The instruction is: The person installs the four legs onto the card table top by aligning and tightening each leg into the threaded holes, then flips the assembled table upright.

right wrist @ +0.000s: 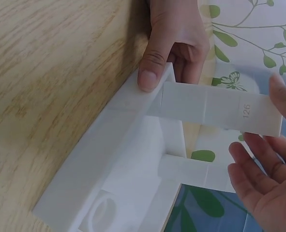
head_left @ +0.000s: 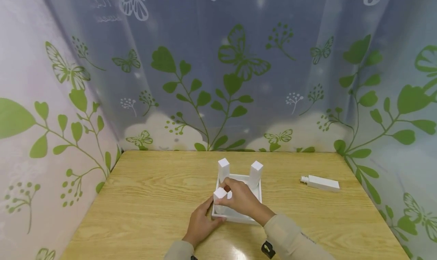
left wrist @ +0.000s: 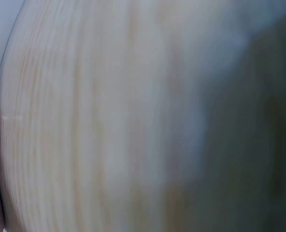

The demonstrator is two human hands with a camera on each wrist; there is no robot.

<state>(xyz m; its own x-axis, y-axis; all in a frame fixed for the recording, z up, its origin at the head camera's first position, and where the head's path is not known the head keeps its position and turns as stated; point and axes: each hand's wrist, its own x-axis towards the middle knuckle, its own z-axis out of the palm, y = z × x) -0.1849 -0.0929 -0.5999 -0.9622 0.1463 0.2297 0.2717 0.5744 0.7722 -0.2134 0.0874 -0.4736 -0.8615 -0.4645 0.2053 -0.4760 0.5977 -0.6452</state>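
Observation:
A white square tabletop (head_left: 239, 218) lies hollow side up on the table, with white square legs standing at three of its corners. My left hand (head_left: 201, 223) grips its near left corner, thumb on the front wall (right wrist: 118, 104) and fingers round the side. With thumb and fingers, my right hand (head_left: 241, 198) pinches the upper end of the near left leg (head_left: 220, 193). That leg (right wrist: 215, 107) bears the number 126 in the right wrist view. Another corner shows a round socket (right wrist: 103, 212). The far left leg (head_left: 223, 166) and far right leg (head_left: 256, 171) stand upright.
A loose white leg (head_left: 322, 183) with a threaded end lies on the right of the wooden table (head_left: 153, 188). Patterned curtains (head_left: 205, 82) enclose the table's back and sides. The left wrist view is mostly blurred wood grain (left wrist: 84, 121).

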